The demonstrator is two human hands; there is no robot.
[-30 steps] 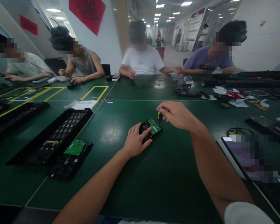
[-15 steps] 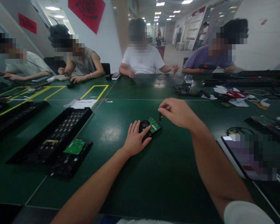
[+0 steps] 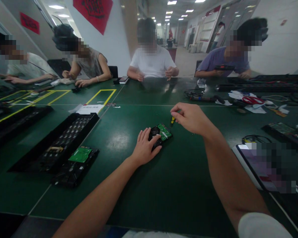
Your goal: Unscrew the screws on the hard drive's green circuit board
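Observation:
A hard drive with a green circuit board lies on the green table in front of me. Across its near left part rests my left hand, fingers spread, pressing it flat and covering some of it. My right hand is closed on a small yellow-and-black screwdriver at the drive's right side. The tool points down, its tip by the board's right edge; whether it sits in a screw is too small to tell. A second hard drive, green board up, lies to the left on a black part.
Left of my arm lies a long black tray with a paper sheet behind it. A tablet-like screen is at the right, near a black board unit. Cables and scraps lie farther back. Several people sit across the table.
My right hand has shifted slightly and turned, showing more of the yellow screwdriver handle. My left hand stays on the hard drive. Across the table, the person in white has drawn one hand inward.

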